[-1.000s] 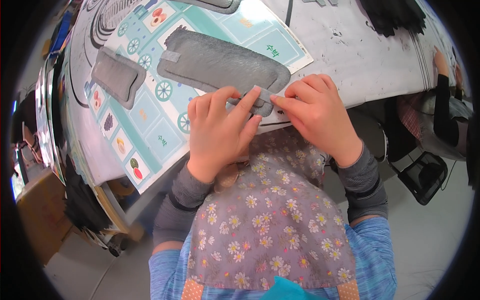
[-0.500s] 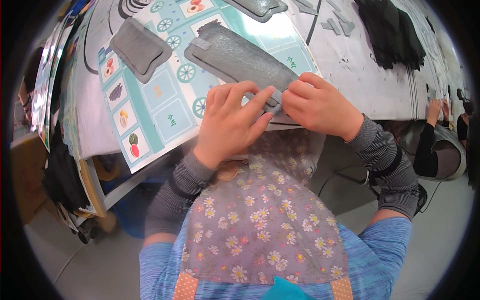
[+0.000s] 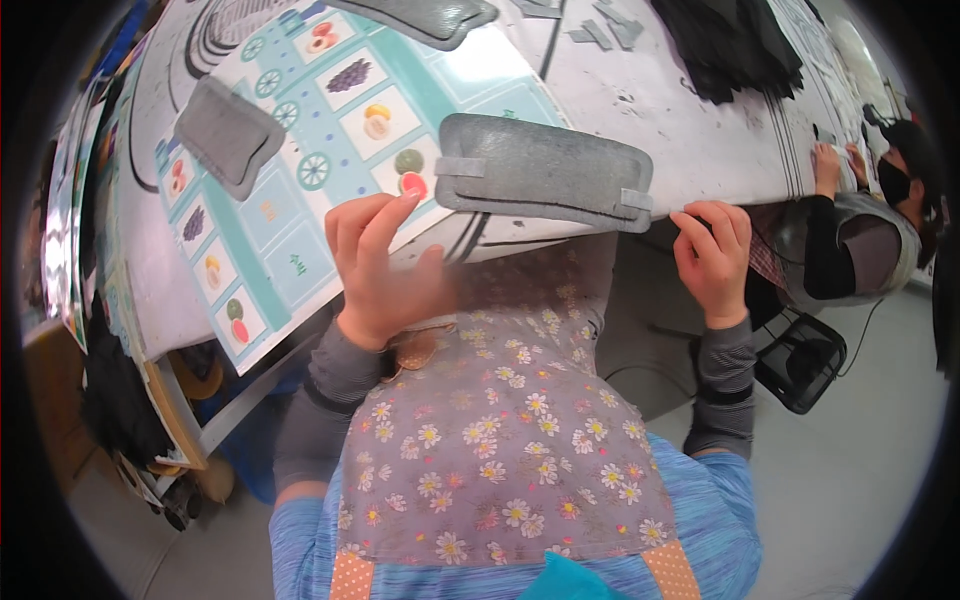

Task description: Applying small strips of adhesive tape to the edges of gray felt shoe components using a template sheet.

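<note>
A long grey padded piece [image 3: 545,165] of soft, fuzzy-looking material lies near the table's front edge. A small light-grey strip [image 3: 461,167] crosses its left end, and a similar strip [image 3: 636,199] sits at its right end. My left hand [image 3: 375,275] is off the piece, to its lower left, fingers apart; motion blurs its thumb side. Just beyond the right end, my right hand [image 3: 714,255] hovers with loosely bent fingers and nothing visible in them. A smaller grey pad [image 3: 230,137] rests to the left on a printed sheet [image 3: 390,75] with fruit pictures.
Another grey pad [image 3: 425,18] lies at the far side. Several loose grey strips [image 3: 605,28] are scattered on the white table [image 3: 680,165]. A heap of black cloth [image 3: 730,45] is at the far right. Another person [image 3: 860,235] works at the table's right end.
Both hands have let go of the long padded piece's near right end and moved apart. It now lies more level, its right-end strip in plain sight. The view has shifted too.
</note>
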`<state>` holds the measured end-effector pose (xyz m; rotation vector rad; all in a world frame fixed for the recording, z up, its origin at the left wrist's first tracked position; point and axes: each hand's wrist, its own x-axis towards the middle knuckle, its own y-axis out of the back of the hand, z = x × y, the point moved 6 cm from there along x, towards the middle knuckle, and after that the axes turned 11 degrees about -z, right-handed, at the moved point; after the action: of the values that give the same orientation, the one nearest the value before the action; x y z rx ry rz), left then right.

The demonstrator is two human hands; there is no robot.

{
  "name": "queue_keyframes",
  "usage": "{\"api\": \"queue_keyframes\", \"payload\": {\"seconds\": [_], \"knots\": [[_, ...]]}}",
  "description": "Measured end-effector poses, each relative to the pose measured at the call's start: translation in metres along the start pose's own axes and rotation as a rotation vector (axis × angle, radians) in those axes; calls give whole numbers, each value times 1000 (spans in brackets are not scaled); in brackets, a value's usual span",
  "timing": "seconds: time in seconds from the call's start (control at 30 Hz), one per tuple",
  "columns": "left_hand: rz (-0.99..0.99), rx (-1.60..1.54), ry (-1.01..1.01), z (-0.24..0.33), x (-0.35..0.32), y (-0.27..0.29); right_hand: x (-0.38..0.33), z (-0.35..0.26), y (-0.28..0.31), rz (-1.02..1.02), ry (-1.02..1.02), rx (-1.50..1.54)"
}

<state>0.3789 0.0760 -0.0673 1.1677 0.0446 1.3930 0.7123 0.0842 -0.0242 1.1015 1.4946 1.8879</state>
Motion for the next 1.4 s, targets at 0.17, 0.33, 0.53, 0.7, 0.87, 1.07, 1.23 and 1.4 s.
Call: {"api": "queue_keyframes", "payload": {"seconds": [0.17, 0.33, 0.53, 0.7, 0.87, 1.07, 1.23, 1.4], "knots": [[-33, 21, -41, 3, 3, -4, -66, 13, -77, 95, -985, 1129], [-64, 13, -30, 4, 5, -5, -57, -8, -108, 33, -1150, 1880], [-41, -38, -23, 0, 3, -4, -54, -16, -107, 98, -1308, 1992], [-36, -67, -22, -2, 1, -5, -55, -6, -91, 9, -1214, 1734], [-78, -63, -52, 2, 4, -7, -39, 14, -74, -215, -1090, 1594], [-63, -40, -21, 2, 4, -5, -34, 35, -73, -261, -1109, 1415], [-83, -72, -20, 1, 4, -7, -27, 65, -58, -143, -996, 1120], [-91, -65, -28, 4, 6, -8, -32, 112, -57, 39, -1101, 1096]]}}
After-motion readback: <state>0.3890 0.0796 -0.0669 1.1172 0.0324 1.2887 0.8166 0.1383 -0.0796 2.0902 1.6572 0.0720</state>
